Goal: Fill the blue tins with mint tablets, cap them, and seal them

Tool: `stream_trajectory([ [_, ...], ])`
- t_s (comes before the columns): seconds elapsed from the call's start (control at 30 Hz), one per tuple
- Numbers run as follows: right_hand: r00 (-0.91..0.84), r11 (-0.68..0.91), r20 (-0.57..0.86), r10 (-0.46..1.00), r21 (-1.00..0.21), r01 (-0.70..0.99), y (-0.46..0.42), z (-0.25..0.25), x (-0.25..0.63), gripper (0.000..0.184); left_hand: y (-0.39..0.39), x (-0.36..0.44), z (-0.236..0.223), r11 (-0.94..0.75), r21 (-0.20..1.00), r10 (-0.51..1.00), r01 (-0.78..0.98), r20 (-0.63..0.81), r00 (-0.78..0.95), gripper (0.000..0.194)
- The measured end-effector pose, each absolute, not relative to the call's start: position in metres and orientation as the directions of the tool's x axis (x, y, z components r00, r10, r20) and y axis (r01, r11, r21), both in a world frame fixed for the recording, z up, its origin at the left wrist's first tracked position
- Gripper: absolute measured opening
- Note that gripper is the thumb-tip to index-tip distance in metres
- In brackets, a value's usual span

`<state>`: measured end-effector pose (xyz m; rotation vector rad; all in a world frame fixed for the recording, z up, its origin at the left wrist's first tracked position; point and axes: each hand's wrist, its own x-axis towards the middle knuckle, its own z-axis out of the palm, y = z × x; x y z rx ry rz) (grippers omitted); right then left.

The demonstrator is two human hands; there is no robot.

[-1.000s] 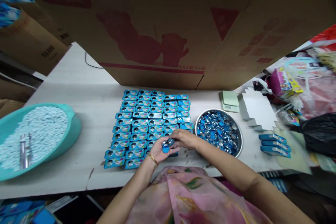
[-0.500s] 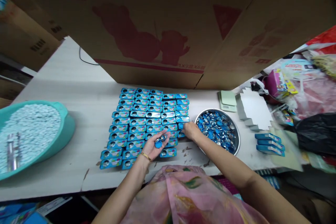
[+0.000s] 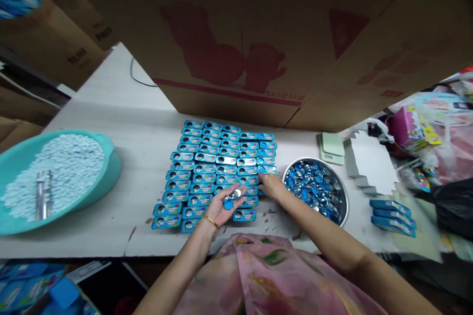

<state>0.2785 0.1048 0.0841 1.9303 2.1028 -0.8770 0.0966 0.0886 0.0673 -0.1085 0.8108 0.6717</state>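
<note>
My left hand (image 3: 219, 210) is palm up over the front of the tin rows, cupping several small round metal lids (image 3: 229, 204), blue on one face and silver on the other. Closed fingers of my right hand (image 3: 271, 185) reach down onto the right-hand column of tins; what they pinch is hidden. Rows of small blue rectangular tins (image 3: 204, 178) lie on the table, many with a dark round opening at one end. To the right of my right hand, a round metal bowl (image 3: 346, 200) holds many more such lids.
A turquoise basin (image 3: 107, 183) of pale blue pellets, with a metal cylinder (image 3: 42, 197) in it, stands left. A large cardboard box (image 3: 236, 78) fills the back. At right are a pale green scale (image 3: 331, 146), a white carton (image 3: 373, 162) and several stacked blue tins (image 3: 392, 218).
The view has swung left, so everything on the table appears further right. My right hand has shifted slightly left relative to the tins. Lids stay in my left palm.
</note>
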Motion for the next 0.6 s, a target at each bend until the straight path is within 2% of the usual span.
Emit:
stream_trajectory([
  [0.17, -0.521, 0.332, -0.242, 0.819, -0.541, 0.773, 0.101, 0.092, 0.250, 0.032, 0.093, 0.101, 0.066, 0.780, 0.197, 0.553, -0.594, -0.660, 0.508, 0.028],
  [0.27, -0.559, 0.373, -0.190, 0.807, -0.570, 0.733, 0.110, 0.091, 0.248, 0.028, 0.098, 0.099, 0.068, 0.767, 0.194, 0.564, -0.611, -0.659, 0.498, 0.031],
  [0.37, -0.448, 0.270, -0.160, 0.880, -0.606, 0.748, 0.132, 0.089, 0.263, 0.023, 0.108, 0.091, 0.071, 0.744, 0.180, 0.564, -0.643, -0.684, 0.462, 0.033],
  [0.47, -0.185, -0.012, -0.230, 0.955, -0.655, 0.756, 0.167, 0.085, 0.284, 0.025, 0.119, 0.082, 0.074, 0.707, 0.174, 0.560, -0.685, -0.729, 0.394, 0.033],
  [0.53, -0.044, -0.142, -0.282, 0.958, -0.605, 0.783, 0.195, 0.081, 0.294, 0.026, 0.125, 0.077, 0.075, 0.679, 0.176, 0.566, -0.712, -0.744, 0.356, 0.033],
  [0.6, 0.038, -0.175, -0.272, 0.961, -0.497, 0.850, 0.223, 0.078, 0.299, 0.022, 0.130, 0.074, 0.075, 0.656, 0.182, 0.575, -0.733, -0.749, 0.328, 0.032],
])
